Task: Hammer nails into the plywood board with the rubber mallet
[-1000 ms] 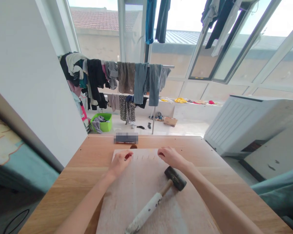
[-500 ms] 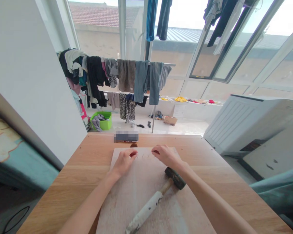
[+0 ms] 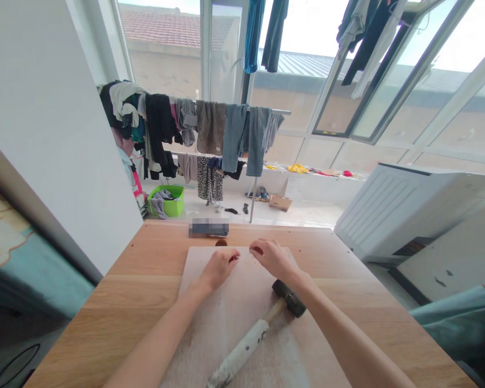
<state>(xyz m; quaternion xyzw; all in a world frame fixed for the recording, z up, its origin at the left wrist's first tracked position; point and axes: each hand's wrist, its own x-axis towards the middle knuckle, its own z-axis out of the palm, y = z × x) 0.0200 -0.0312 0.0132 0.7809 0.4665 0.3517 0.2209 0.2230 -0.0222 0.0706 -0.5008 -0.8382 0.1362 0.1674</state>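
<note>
Both my hands hover over the far end of a pale wooden board (image 3: 230, 312). My left hand (image 3: 220, 267) has its thumb and fingertips pinched together; whatever lies between them is too small to name. A short gap to the right, my right hand (image 3: 271, 260) is curled in a similar pinch, its fingertips partly hidden. Tiny thin upright pieces, perhaps nails, show faintly on the board between the hands. A hammer (image 3: 242, 349) rests diagonally on the board, its dark head beside my right forearm and its white-wrapped handle towards me.
The board lies on a wooden table (image 3: 117, 302). Beyond it sit a small round brown object (image 3: 221, 243) and a blurred dark box (image 3: 208, 228). Further back stand a laundry rack (image 3: 281, 112) with clothes and a green basket (image 3: 173, 207). A white appliance (image 3: 372, 205) is right.
My left hand has moved right, closer to my right hand, and now covers part of the row of thin pieces. My right hand and the hammer have barely shifted.
</note>
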